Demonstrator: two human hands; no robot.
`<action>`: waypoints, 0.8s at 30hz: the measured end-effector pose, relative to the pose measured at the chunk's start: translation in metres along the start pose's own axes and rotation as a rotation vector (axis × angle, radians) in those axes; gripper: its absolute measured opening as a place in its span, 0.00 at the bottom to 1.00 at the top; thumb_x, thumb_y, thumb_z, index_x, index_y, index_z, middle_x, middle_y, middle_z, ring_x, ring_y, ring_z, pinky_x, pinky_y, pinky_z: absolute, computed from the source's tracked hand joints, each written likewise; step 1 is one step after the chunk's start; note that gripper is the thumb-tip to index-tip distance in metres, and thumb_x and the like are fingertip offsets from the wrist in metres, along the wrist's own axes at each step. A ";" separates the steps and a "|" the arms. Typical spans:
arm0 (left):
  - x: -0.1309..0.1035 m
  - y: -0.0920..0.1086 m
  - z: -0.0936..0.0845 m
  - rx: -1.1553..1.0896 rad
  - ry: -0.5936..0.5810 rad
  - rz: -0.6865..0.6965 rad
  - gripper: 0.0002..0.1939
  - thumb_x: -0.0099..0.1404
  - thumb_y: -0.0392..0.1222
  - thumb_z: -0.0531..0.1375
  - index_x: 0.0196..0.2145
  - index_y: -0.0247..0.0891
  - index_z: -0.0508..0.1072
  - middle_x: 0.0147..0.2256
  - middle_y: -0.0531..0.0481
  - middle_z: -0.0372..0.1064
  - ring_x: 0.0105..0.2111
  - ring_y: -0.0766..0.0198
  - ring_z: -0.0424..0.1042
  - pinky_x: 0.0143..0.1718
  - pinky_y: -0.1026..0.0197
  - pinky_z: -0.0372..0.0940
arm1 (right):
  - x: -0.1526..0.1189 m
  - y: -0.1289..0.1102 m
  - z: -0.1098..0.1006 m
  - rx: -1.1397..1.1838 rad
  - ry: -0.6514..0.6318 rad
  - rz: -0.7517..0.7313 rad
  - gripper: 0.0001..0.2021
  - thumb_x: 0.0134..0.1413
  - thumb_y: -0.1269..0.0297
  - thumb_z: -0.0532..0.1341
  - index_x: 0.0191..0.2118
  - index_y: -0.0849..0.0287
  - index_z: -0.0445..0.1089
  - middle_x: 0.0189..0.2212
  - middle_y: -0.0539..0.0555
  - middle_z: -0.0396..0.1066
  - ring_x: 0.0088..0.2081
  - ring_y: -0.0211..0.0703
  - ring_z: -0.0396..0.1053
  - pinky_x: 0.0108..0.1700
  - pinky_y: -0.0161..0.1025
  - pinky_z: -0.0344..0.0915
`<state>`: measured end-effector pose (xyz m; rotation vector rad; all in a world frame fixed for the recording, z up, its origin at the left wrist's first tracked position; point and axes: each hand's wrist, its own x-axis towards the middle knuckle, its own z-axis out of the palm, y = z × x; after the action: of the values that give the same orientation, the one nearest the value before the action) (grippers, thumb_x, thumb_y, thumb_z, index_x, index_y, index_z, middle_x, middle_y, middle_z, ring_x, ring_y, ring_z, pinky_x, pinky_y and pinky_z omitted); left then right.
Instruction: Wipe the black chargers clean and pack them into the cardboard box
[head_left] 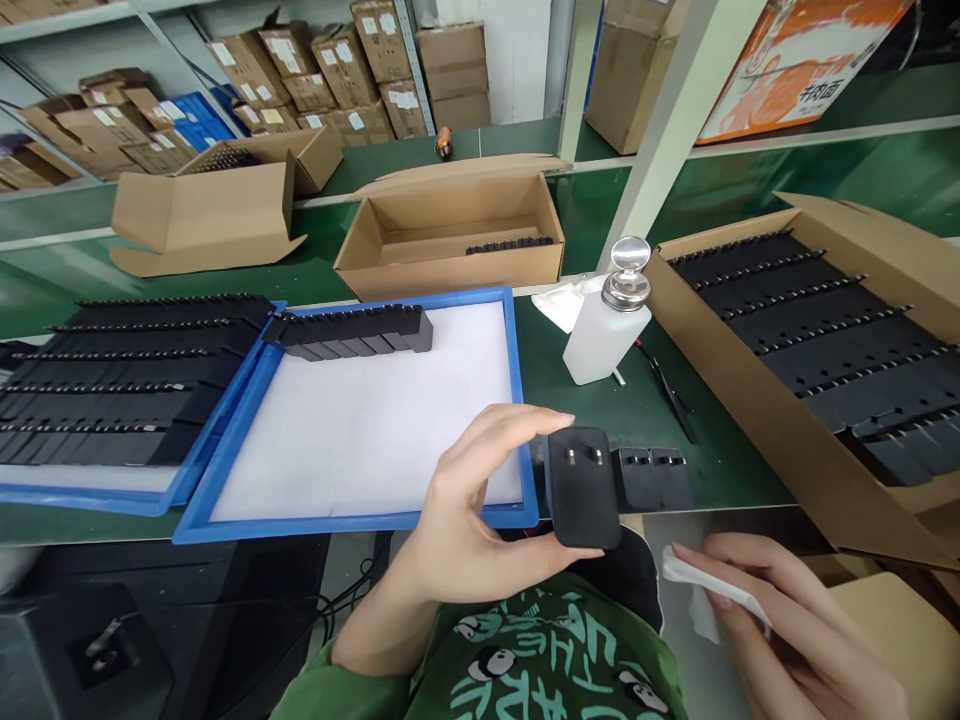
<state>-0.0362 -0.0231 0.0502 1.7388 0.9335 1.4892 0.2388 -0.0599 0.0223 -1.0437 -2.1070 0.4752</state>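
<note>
A black plug-in power adapter [583, 500] with two metal prongs is pinched top and bottom between the thumb and fingers of my left hand [469, 510]. Its pronged face points toward me. Lower right, my right hand [795, 620] grips a folded white wipe [712, 585], apart from the adapter. Two more black adapters [652, 478] lie side by side at the table edge, just beyond the held one. On the blue-rimmed tray [352, 522], a row of black adapters [360, 335] stands along the far side of its white liner.
A white pump bottle [606, 320] stands behind my left hand, with black tweezers [667, 392] beside it. An open carton [750, 400] of adapters is on the right. Another carton [450, 270] sits at the back. Adapters [112, 380] fill a left tray.
</note>
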 end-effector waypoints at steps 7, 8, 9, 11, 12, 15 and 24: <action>0.001 -0.001 0.001 -0.015 0.005 -0.022 0.37 0.50 0.38 0.76 0.58 0.43 0.71 0.49 0.45 0.73 0.49 0.54 0.71 0.51 0.54 0.69 | 0.000 0.000 0.004 0.034 -0.006 0.016 0.19 0.61 0.78 0.55 0.52 0.54 0.74 0.42 0.58 0.67 0.35 0.37 0.74 0.29 0.28 0.69; 0.000 -0.002 0.002 -0.017 0.004 -0.031 0.37 0.50 0.37 0.76 0.57 0.43 0.71 0.49 0.45 0.72 0.49 0.54 0.71 0.51 0.54 0.68 | 0.001 0.000 0.004 0.037 -0.005 0.019 0.18 0.62 0.78 0.55 0.52 0.55 0.74 0.42 0.58 0.66 0.35 0.36 0.73 0.28 0.28 0.69; 0.000 -0.002 0.002 -0.020 0.002 -0.039 0.37 0.50 0.37 0.76 0.57 0.42 0.71 0.49 0.44 0.72 0.49 0.54 0.71 0.51 0.55 0.68 | 0.001 0.000 0.004 0.038 -0.005 0.022 0.18 0.62 0.77 0.55 0.52 0.55 0.74 0.42 0.57 0.66 0.34 0.35 0.73 0.28 0.27 0.69; 0.000 -0.003 0.002 -0.027 0.000 -0.046 0.37 0.50 0.37 0.76 0.57 0.41 0.71 0.49 0.44 0.72 0.49 0.55 0.71 0.52 0.55 0.67 | 0.001 0.000 0.005 0.039 -0.001 0.036 0.18 0.62 0.77 0.55 0.51 0.54 0.74 0.42 0.57 0.67 0.33 0.35 0.73 0.27 0.27 0.68; 0.000 -0.004 0.003 -0.029 0.000 -0.046 0.37 0.50 0.37 0.76 0.57 0.41 0.71 0.49 0.44 0.72 0.49 0.55 0.71 0.52 0.56 0.67 | 0.000 -0.001 0.005 0.043 0.003 0.046 0.17 0.62 0.76 0.55 0.51 0.53 0.74 0.42 0.57 0.67 0.33 0.35 0.73 0.26 0.26 0.68; 0.000 -0.006 0.006 -0.031 -0.009 -0.055 0.37 0.51 0.38 0.76 0.57 0.42 0.71 0.49 0.44 0.72 0.49 0.55 0.71 0.52 0.55 0.67 | -0.002 -0.001 0.007 0.068 0.009 0.088 0.18 0.62 0.75 0.56 0.52 0.52 0.74 0.42 0.57 0.67 0.32 0.36 0.71 0.26 0.27 0.69; -0.008 -0.020 0.024 0.064 -0.252 -0.279 0.31 0.56 0.41 0.72 0.56 0.44 0.68 0.54 0.45 0.71 0.54 0.53 0.71 0.54 0.53 0.68 | -0.009 0.004 0.002 0.036 0.050 0.103 0.23 0.55 0.85 0.59 0.49 0.54 0.78 0.41 0.58 0.71 0.36 0.42 0.74 0.28 0.32 0.71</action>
<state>-0.0151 -0.0200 0.0265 1.7122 1.0488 1.0471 0.2425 -0.0645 0.0146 -1.1360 -2.0010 0.5302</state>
